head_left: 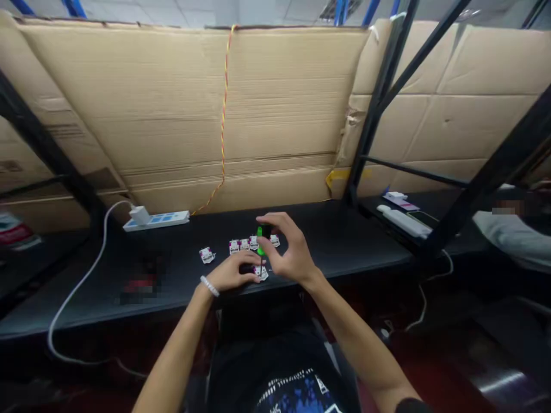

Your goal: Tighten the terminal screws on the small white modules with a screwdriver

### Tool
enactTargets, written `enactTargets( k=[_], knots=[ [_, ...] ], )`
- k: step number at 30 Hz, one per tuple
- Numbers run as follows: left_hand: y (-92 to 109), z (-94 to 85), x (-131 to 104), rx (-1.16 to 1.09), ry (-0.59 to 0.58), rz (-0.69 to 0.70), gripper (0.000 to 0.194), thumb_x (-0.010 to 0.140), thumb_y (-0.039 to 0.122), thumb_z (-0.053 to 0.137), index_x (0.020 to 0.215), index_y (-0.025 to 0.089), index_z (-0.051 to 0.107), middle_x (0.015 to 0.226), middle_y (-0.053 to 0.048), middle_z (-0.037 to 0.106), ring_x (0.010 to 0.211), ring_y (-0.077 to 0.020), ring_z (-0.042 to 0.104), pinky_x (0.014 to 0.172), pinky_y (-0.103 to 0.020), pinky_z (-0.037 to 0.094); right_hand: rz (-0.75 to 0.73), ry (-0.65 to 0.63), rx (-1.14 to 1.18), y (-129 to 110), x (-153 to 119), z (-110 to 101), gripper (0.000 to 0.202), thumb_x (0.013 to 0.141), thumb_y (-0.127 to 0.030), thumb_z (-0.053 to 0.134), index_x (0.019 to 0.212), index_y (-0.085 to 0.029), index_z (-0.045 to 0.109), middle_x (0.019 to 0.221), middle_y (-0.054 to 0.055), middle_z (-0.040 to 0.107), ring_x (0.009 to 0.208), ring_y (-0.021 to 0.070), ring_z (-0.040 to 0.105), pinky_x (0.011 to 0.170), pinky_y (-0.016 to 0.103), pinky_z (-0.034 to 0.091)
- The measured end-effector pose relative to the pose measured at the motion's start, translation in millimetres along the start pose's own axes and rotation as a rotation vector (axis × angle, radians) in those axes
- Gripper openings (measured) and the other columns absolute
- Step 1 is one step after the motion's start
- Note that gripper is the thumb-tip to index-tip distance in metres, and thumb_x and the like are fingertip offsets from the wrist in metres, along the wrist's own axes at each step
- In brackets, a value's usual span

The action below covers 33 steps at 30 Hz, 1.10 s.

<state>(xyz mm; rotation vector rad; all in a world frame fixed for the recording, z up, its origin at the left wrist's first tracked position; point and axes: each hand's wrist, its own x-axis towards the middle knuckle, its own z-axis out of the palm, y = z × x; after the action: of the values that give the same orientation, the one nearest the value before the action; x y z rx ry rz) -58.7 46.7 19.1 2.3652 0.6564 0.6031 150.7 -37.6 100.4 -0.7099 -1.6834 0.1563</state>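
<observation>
My right hand (289, 249) is closed round the green and black handle of a screwdriver (260, 244), held upright with its shaft pointing down. The tip meets a small white part with purple spots (262, 273) near the front of the black table. Beside it, the fingers of my left hand (235, 271) press against that same part from the left. Behind my hands stands a row of several similar white and purple parts (239, 245), partly covered by my right hand. One more such part (207, 255) lies apart to the left.
A power strip (163, 219) with a white plug and cable lies at the back left of the black table (336, 246). Cardboard (284, 115) walls the back, between dark metal posts. Another power strip (404, 221) and a person's sleeve (503, 226) are at the right.
</observation>
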Motion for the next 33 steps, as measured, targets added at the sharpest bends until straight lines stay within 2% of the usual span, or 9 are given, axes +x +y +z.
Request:
enactTargets(
  k=[3,8,11,14,19,24,26,30,33],
  knots=[
    [-0.7,0.1,0.1,0.005,0.011,0.001,0.033,0.084,0.044,0.087,0.107,0.021,0.082,0.120,-0.010,0.076,0.117,-0.0286,0.068,0.113,-0.045,0.050,-0.008,0.016,0.001,1.3,0.2,1.9,0.030,0.092,-0.023,0.074,0.122,-0.024,0.068,0.118,0.008,0.071,0.109,0.0225,0.070,0.093,0.038,0.061],
    [-0.7,-0.1,0.5,0.007,-0.018,0.019,0.032,0.086,0.044,0.085,0.108,0.021,0.082,0.122,-0.010,0.076,0.117,-0.0276,0.068,0.112,-0.044,0.050,0.052,-0.074,0.075,2.3,-1.4,2.4,0.043,0.098,-0.013,0.054,0.138,-0.025,0.059,0.132,0.010,0.070,0.120,0.0226,0.069,0.106,0.043,0.057],
    [-1.0,0.4,0.0,0.009,-0.007,0.015,0.032,0.086,0.045,0.085,0.106,0.020,0.082,0.120,-0.011,0.077,0.117,-0.0285,0.068,0.113,-0.045,0.049,0.052,-0.053,0.040,3.7,-2.9,4.1,0.041,0.095,-0.020,0.065,0.135,-0.025,0.063,0.131,0.010,0.065,0.119,0.0242,0.067,0.104,0.043,0.058],
    [-1.9,1.1,-0.4,0.016,0.008,0.007,0.034,0.084,0.046,0.086,0.106,0.021,0.082,0.117,-0.010,0.078,0.115,-0.0285,0.068,0.113,-0.046,0.050,0.051,0.018,-0.036,6.1,-3.6,5.8,0.035,0.091,-0.026,0.075,0.126,-0.026,0.070,0.123,0.009,0.060,0.108,0.0228,0.066,0.096,0.041,0.061],
    [-2.9,1.2,-0.1,0.000,-0.001,0.025,0.033,0.085,0.045,0.086,0.109,0.022,0.082,0.122,-0.010,0.076,0.117,-0.0277,0.068,0.112,-0.043,0.050,0.029,-0.052,0.010,4.3,-1.5,1.9,0.045,0.098,-0.012,0.052,0.140,-0.026,0.061,0.131,0.010,0.067,0.120,0.0231,0.066,0.104,0.043,0.057],
    [-5.0,0.9,-0.5,-0.001,-0.006,0.013,0.037,0.085,0.047,0.086,0.112,0.021,0.082,0.122,-0.011,0.076,0.119,-0.0288,0.068,0.113,-0.045,0.049,0.055,-0.007,0.003,0.3,0.8,1.5,0.032,0.093,-0.022,0.069,0.126,-0.025,0.068,0.121,0.008,0.072,0.112,0.0232,0.070,0.095,0.038,0.060],
    [-5.2,0.9,-0.7,0.005,-0.004,0.013,0.039,0.085,0.048,0.086,0.113,0.022,0.081,0.122,-0.011,0.076,0.119,-0.0287,0.068,0.112,-0.046,0.049,0.100,0.014,0.015,0.9,-0.8,3.5,0.031,0.095,-0.021,0.067,0.126,-0.025,0.068,0.121,0.007,0.074,0.110,0.0222,0.072,0.096,0.039,0.061],
    [-4.1,1.1,-0.6,0.002,-0.003,0.025,0.040,0.086,0.048,0.085,0.115,0.022,0.081,0.124,-0.011,0.076,0.118,-0.0283,0.068,0.112,-0.045,0.050,0.185,0.007,0.126,1.8,-5.2,6.3,0.046,0.099,-0.016,0.052,0.144,-0.025,0.056,0.138,0.010,0.070,0.114,0.0220,0.074,0.099,0.040,0.061],
    [-4.4,1.5,0.0,-0.008,0.002,0.042,0.041,0.085,0.048,0.086,0.115,0.021,0.080,0.123,-0.011,0.076,0.119,-0.0291,0.068,0.112,-0.045,0.050,0.165,0.014,0.084,0.5,-4.5,6.5,0.040,0.097,-0.021,0.059,0.137,-0.025,0.061,0.136,0.011,0.067,0.118,0.0244,0.070,0.095,0.040,0.061]
  ],
)
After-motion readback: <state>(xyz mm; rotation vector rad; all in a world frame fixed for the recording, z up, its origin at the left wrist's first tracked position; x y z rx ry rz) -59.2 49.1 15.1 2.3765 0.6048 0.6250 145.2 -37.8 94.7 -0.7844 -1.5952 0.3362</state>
